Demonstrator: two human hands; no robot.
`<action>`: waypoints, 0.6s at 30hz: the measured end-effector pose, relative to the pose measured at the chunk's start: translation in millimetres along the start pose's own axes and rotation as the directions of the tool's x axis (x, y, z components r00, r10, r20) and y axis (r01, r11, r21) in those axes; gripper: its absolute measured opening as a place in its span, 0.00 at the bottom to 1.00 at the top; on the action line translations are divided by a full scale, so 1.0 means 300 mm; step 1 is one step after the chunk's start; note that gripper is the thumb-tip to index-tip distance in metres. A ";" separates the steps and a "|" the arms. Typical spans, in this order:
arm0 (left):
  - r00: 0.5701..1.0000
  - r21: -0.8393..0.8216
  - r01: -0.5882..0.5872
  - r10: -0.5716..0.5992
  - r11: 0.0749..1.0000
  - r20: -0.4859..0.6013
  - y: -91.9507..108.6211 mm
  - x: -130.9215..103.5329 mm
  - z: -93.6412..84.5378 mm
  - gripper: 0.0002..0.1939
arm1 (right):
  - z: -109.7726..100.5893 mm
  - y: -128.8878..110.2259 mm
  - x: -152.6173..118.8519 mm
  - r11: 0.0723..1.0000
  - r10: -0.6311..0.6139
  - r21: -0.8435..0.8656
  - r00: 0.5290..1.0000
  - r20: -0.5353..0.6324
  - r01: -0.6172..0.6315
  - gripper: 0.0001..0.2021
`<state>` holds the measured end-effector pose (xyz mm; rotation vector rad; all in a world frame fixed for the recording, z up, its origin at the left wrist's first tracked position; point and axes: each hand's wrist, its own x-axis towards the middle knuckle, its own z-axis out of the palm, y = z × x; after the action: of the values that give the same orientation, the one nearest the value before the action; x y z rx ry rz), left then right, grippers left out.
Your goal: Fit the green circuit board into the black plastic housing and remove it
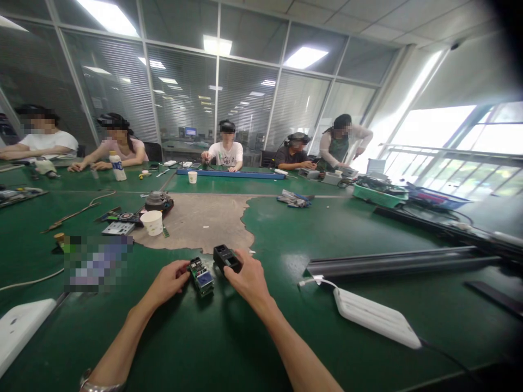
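Between my hands a small green circuit board (201, 276) with a blue component and several raised parts sits on the green table. My left hand (171, 280) has its bent fingers closed on the board's left edge. Just right of the board, my right hand (247, 277) grips a black plastic housing (224, 258) with square openings, thumb on the near side and fingers on the far side. A narrow gap separates the housing from the board. The fingertips of my right hand are partly hidden.
A torn brown sheet (196, 220) lies ahead, with a paper cup (152, 222) near its left side. Grey gloves (294, 198) lie farther back. At right are a long dark metal rail (392, 264) and a white power strip (373, 318). Several people work along the far side.
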<state>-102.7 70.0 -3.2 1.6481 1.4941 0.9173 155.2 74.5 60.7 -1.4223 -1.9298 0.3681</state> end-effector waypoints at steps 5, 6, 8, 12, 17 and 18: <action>1.000 0.011 0.007 -0.007 1.000 0.007 -0.005 0.004 -0.002 0.25 | 0.000 0.021 -0.010 0.988 0.056 -0.148 0.993 0.101 -0.041 0.23; 1.000 0.010 0.011 -0.011 1.000 0.010 -0.005 0.005 -0.001 0.25 | -0.002 0.021 -0.012 0.982 0.067 -0.184 0.988 0.140 -0.040 0.27; 1.000 0.006 0.014 -0.014 1.000 0.014 -0.006 0.005 -0.001 0.25 | -0.007 0.021 -0.015 0.973 0.077 -0.228 0.974 0.214 -0.027 0.34; 1.000 0.006 0.013 -0.013 1.000 0.023 -0.006 0.005 -0.001 0.25 | -0.005 0.024 -0.019 0.981 0.019 -0.194 0.971 0.238 0.029 0.43; 1.000 0.022 0.004 -0.005 1.000 0.017 -0.003 0.000 -0.002 0.25 | 0.008 0.023 -0.016 0.990 -0.044 -0.124 0.979 0.200 0.069 0.36; 1.000 0.023 0.002 -0.002 1.000 0.016 -0.002 -0.002 -0.001 0.25 | 0.008 0.017 -0.014 0.993 -0.055 -0.097 0.984 0.171 0.072 0.34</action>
<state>-103.4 69.6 -3.6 1.6668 1.5002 0.8866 157.8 72.9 54.6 -1.4301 -2.1532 0.3739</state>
